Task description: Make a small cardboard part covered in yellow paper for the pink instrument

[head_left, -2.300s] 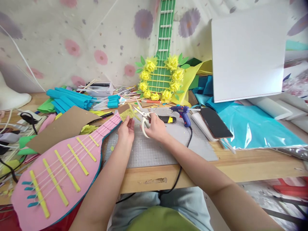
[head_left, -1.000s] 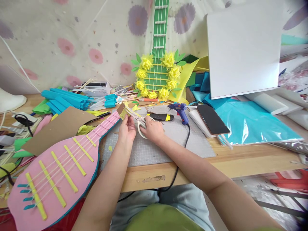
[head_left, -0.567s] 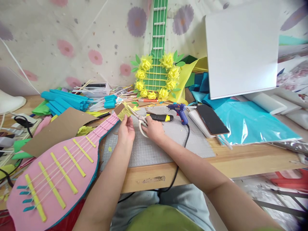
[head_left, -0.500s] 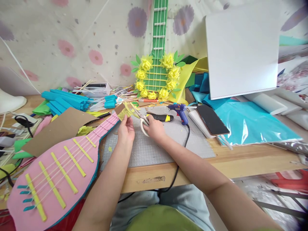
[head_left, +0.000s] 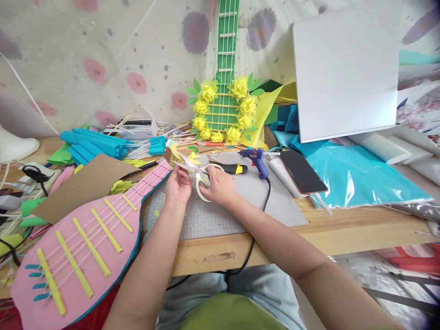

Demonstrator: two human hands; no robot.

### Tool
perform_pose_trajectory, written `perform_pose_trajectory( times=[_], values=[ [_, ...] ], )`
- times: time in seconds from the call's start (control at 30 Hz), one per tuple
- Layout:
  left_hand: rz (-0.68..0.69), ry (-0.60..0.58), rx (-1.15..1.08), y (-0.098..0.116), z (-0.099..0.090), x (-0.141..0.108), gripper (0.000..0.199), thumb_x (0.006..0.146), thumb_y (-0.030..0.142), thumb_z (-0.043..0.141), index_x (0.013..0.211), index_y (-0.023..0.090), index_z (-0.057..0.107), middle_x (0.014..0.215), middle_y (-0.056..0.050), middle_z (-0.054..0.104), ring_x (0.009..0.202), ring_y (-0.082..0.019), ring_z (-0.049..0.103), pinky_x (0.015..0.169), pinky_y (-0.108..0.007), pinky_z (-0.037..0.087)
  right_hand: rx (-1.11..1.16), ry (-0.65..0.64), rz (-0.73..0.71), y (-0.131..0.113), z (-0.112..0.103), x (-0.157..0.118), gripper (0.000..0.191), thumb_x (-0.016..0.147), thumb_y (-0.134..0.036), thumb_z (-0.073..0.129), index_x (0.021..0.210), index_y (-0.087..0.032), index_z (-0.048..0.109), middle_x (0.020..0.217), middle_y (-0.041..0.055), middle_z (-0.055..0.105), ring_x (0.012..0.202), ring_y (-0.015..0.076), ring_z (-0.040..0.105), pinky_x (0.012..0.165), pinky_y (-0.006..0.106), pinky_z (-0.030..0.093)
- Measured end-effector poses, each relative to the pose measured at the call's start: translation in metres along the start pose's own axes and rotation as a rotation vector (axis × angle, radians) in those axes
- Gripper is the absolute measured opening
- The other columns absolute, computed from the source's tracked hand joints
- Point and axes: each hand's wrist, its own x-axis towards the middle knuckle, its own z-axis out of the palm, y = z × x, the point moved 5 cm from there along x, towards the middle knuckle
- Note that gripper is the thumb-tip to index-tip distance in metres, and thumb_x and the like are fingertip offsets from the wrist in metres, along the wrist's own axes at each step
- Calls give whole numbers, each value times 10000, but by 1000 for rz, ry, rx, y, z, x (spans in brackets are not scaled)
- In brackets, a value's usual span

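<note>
Over the gridded cutting mat (head_left: 220,215), my right hand (head_left: 221,185) grips white-handled scissors (head_left: 203,172) with fingers through the loops. The scissor blades stand apart and point left. My left hand (head_left: 178,185) is closed in a pinch on a piece of yellow paper (head_left: 175,152), partly hidden behind the blades and fingers. A yellow paper scrap (head_left: 194,158) shows just beyond the blades. Left of my left hand lies a pink paper guitar (head_left: 92,243) with yellow strips and white strings.
A blue glue gun (head_left: 256,160), a black-and-yellow utility knife (head_left: 233,168) and a dark phone (head_left: 302,170) lie to the right. A green guitar (head_left: 225,107) with yellow paper flowers leans at the back. Brown cardboard (head_left: 82,183) and blue crepe paper (head_left: 96,143) lie left.
The scissors have turned so that their blades point left across my left hand and are wider apart. A yellow scrap now shows beyond the blades. My left hand has shifted slightly.
</note>
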Motion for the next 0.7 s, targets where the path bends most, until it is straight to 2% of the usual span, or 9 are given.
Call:
perform_pose_trajectory(
  times=[0.1,0.47,0.6,0.7],
  values=[
    [32,-5,8,-1,2,-3,214,890,74,392,1014,102,563,698,-7,645,560,-28,608,458,-40,476,-36,-21,30,0,-1,1,312,795,-447,410,918,-168,475,821,84,644,795,203,587,645,266,353],
    [67,26,97,-4,4,-9,198,877,57,405,908,106,595,711,-2,639,583,-5,600,513,-10,470,-68,-182,130,2,-2,3,329,828,-452,418,999,-177,477,877,84,673,834,204,618,630,257,351],
    [70,40,94,-4,3,-9,195,868,34,407,871,106,588,683,4,626,604,-14,611,512,-11,472,-83,-184,131,4,-1,3,308,833,-434,418,998,-181,479,856,72,676,812,199,623,607,255,339],
    [76,45,88,-4,3,-8,186,861,23,414,854,102,581,659,9,616,587,-17,608,495,-21,477,-101,-139,120,4,-3,3,289,823,-425,427,973,-184,487,854,67,672,812,199,619,613,256,338]
  ],
)
